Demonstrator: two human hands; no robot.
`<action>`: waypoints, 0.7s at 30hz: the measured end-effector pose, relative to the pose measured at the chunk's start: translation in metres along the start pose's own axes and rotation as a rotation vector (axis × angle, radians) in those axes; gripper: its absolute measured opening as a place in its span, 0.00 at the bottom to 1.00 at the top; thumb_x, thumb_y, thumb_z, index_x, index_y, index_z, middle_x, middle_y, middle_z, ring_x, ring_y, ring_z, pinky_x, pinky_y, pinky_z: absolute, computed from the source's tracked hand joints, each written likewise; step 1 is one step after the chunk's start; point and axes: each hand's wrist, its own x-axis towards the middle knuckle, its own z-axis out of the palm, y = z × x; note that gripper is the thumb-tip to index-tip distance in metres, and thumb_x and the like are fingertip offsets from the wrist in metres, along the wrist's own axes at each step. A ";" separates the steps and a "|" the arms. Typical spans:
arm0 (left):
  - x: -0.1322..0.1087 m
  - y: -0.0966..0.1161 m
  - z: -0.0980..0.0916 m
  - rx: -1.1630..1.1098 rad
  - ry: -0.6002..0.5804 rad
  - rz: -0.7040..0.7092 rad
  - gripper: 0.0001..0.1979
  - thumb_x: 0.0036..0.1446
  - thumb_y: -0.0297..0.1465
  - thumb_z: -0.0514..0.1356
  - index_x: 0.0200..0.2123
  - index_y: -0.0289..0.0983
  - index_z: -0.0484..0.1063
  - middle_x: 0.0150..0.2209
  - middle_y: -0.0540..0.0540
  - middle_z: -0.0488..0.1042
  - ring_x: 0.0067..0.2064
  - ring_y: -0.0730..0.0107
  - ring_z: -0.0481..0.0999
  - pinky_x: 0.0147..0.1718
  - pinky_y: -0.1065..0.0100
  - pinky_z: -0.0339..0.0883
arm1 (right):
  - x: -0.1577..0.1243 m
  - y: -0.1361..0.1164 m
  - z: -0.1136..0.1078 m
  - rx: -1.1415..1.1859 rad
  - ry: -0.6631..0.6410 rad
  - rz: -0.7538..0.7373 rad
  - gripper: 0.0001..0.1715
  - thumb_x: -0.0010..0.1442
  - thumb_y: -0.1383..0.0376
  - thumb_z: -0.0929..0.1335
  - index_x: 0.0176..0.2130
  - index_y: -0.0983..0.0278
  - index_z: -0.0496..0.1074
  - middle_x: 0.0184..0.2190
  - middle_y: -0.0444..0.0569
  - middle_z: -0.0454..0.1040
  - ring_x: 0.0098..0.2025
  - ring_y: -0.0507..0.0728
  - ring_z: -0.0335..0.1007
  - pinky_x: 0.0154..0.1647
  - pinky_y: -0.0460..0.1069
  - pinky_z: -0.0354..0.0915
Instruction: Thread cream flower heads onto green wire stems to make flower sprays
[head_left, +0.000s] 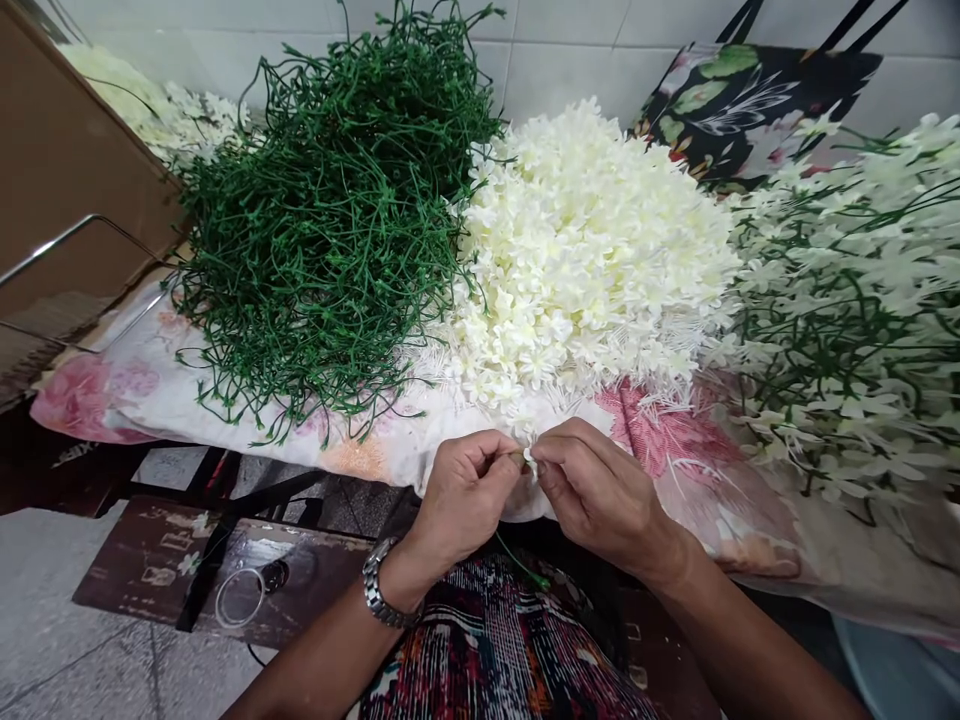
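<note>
Close together at the table's near edge, my two hands meet with their fingertips pinched. Between my left hand's point(466, 495) thumb and forefinger is a green plastic stem point(523, 566), whose lower part hangs below the hand over my lap. My right hand point(600, 490) pinches a small white artificial flower point(529, 458) at the tip of that stem; the fingers partly cover it. Just beyond my hands rises a heap of loose white flower heads point(585, 250). To its left lies a tangled pile of bare green stems point(337, 220).
White flowers on green stems point(862, 350) are heaped at the right. A floral cloth point(375, 450) covers the table. Behind stands a black flowered bag point(757, 110); a cardboard box point(82, 170) is at left. Below, a wooden bench point(150, 560) holds a clear round container point(240, 598).
</note>
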 end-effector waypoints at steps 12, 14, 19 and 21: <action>0.000 -0.001 0.005 -0.038 0.060 -0.028 0.08 0.48 0.30 0.53 0.18 0.36 0.62 0.15 0.57 0.55 0.18 0.82 0.52 0.16 0.76 0.47 | 0.002 -0.001 0.004 -0.018 0.011 0.015 0.09 0.58 0.77 0.60 0.36 0.65 0.62 0.26 0.47 0.64 0.31 0.53 0.61 0.30 0.48 0.65; 0.000 0.000 0.004 -0.035 0.067 -0.032 0.09 0.48 0.29 0.53 0.18 0.35 0.62 0.16 0.56 0.55 0.18 0.82 0.52 0.16 0.77 0.47 | 0.001 -0.001 0.004 -0.030 0.013 0.010 0.09 0.58 0.78 0.60 0.36 0.65 0.62 0.26 0.47 0.64 0.31 0.52 0.62 0.30 0.48 0.65; 0.000 0.002 0.001 -0.067 0.006 -0.051 0.08 0.48 0.31 0.56 0.20 0.34 0.65 0.14 0.56 0.57 0.16 0.83 0.53 0.14 0.77 0.47 | 0.003 0.001 0.001 0.031 0.027 -0.003 0.10 0.58 0.77 0.60 0.36 0.64 0.63 0.27 0.47 0.66 0.31 0.52 0.64 0.30 0.47 0.66; 0.000 0.003 -0.001 -0.089 -0.031 -0.073 0.08 0.48 0.32 0.56 0.21 0.34 0.66 0.14 0.56 0.58 0.14 0.83 0.55 0.14 0.77 0.48 | 0.004 0.001 -0.003 0.075 0.034 0.010 0.09 0.58 0.76 0.61 0.36 0.64 0.63 0.27 0.47 0.67 0.30 0.51 0.65 0.29 0.47 0.66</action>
